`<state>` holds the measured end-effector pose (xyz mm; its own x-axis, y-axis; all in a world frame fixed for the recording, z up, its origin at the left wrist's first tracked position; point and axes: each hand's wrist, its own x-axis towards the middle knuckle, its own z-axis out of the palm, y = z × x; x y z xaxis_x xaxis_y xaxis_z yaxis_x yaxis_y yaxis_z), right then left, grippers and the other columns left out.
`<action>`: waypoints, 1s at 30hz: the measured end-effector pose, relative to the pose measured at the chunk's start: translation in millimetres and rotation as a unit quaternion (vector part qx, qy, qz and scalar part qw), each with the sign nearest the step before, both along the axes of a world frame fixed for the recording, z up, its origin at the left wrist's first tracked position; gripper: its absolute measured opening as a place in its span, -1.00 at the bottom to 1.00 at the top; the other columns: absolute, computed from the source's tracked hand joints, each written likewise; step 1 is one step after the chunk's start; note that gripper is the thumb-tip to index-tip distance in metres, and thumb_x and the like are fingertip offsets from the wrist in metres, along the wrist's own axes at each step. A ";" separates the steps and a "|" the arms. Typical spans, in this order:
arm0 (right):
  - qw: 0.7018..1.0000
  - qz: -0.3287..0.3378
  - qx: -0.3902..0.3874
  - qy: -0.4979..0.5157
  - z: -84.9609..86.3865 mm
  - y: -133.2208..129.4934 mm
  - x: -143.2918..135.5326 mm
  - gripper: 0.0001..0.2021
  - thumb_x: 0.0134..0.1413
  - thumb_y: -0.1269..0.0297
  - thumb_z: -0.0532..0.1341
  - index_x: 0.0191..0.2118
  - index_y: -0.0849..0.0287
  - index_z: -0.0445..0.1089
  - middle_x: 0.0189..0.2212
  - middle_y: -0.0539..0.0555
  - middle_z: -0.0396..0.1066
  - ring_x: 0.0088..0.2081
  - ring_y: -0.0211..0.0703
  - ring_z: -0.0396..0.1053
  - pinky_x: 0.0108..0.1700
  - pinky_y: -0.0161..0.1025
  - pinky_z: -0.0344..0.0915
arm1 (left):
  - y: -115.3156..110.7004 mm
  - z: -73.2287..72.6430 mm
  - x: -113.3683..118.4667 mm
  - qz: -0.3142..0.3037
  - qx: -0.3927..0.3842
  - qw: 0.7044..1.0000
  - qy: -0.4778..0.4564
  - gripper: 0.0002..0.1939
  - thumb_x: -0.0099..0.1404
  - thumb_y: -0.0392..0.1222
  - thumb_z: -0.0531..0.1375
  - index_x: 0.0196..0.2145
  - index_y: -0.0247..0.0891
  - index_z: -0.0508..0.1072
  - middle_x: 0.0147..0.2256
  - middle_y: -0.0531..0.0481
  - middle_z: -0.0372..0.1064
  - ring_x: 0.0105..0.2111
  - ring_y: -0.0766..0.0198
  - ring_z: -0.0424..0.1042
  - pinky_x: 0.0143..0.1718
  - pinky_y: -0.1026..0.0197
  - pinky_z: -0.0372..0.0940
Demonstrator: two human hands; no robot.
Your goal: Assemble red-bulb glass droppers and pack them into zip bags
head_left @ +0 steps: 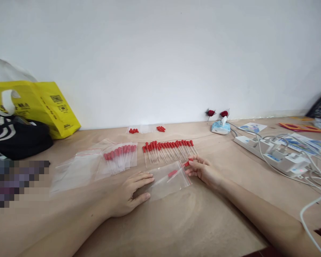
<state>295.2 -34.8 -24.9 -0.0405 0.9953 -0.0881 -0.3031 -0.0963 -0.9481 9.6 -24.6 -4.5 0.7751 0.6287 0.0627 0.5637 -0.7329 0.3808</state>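
Note:
A clear zip bag [160, 185] lies flat on the table with one red-bulbed dropper [172, 174] inside. My left hand [135, 191] rests at its left end, fingers stretched out and fingertips on the plastic. At the bag's red-lined mouth, my right hand [202, 170] pinches another dropper [187, 163] by its red bulb; its thin stem points into the bag. Just beyond is a row of red-bulbed droppers [168, 145] laid side by side. Left of them, filled zip bags [120, 157] hold several droppers, beside flat zip bags [80, 166].
Small bags with red bulbs [133, 131] lie near the wall. A tissue pack [220, 127] and a power strip [273, 153] with tangled cables are on the right. A yellow bag [56, 107] and a black cloth item [26, 139] stand on the left.

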 end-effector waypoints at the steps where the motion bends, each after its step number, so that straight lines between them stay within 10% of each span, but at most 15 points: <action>1: 0.999 0.035 0.007 -0.025 0.4 -1.3 0.9 -0.69 -0.27 0.18 0.31 -0.41 0.14 0.19 -0.61 -0.08 0.34 -0.64 -0.35 0.29 -0.58 -0.37 0.23 | 0.1 0.0 0.2 0.001 -0.003 1.000 0.001 -0.57 0.27 -0.05 0.01 0.09 -0.11 0.17 0.11 -0.03 0.11 0.12 0.12 0.07 0.11 -0.05 0.01; 5: 0.979 0.140 0.030 -0.147 1.1 -2.2 3.6 -0.69 -0.34 0.17 0.34 -0.43 0.19 0.28 -0.67 -0.14 0.28 -0.77 -0.50 0.03 -0.76 -0.47 -0.05 | 0.6 -1.3 -0.2 0.000 -0.012 1.000 -0.009 -0.57 0.26 -0.05 0.02 0.08 -0.12 0.18 0.11 -0.04 0.12 0.12 0.11 0.06 0.11 -0.06 0.00; 11: 0.941 0.196 0.096 -0.257 -3.3 0.0 -1.6 -0.70 -0.26 0.09 0.30 -0.41 0.24 0.46 -0.60 -0.03 0.32 -0.65 -0.45 0.11 -0.65 -0.44 0.07 | 2.4 -4.2 -0.7 -0.002 -0.011 1.000 -0.012 -0.56 0.25 -0.03 0.03 0.08 -0.11 0.19 0.11 -0.02 0.11 0.12 0.12 0.05 0.12 -0.03 -0.01; 22: 0.919 0.109 0.160 -0.342 -14.0 -0.8 -10.6 -0.71 -0.23 0.09 0.29 -0.61 0.24 0.34 -0.60 -0.03 0.26 -0.62 -0.42 0.09 -0.61 -0.42 0.01 | 0.5 -1.2 0.2 0.003 -0.014 1.000 0.012 -0.53 0.24 0.01 0.03 0.08 -0.15 0.19 0.12 -0.05 0.09 0.13 0.12 0.03 0.12 -0.01 -0.01; 28: 0.920 0.175 0.076 -0.343 -4.2 15.1 5.6 -0.75 -0.26 0.13 0.28 -0.55 0.23 0.34 -0.71 -0.08 0.24 -0.69 -0.41 0.11 -0.63 -0.43 0.04 | -1.2 1.2 1.2 0.019 -0.014 1.000 0.018 -0.48 0.22 0.02 0.05 0.10 -0.17 0.16 0.18 -0.08 -0.05 0.16 0.06 -0.05 0.11 -0.04 -0.01; 30: 0.906 0.074 0.076 -0.409 3.6 35.1 19.6 -0.83 -0.19 0.22 0.23 -0.51 0.23 0.37 -0.60 -0.02 0.35 -0.62 -0.38 0.20 -0.59 -0.43 0.10 | -1.9 1.6 0.1 0.021 -0.019 0.999 0.015 -0.48 0.21 0.04 0.05 0.10 -0.15 0.16 0.18 -0.07 -0.04 0.16 0.06 -0.05 0.11 -0.04 -0.01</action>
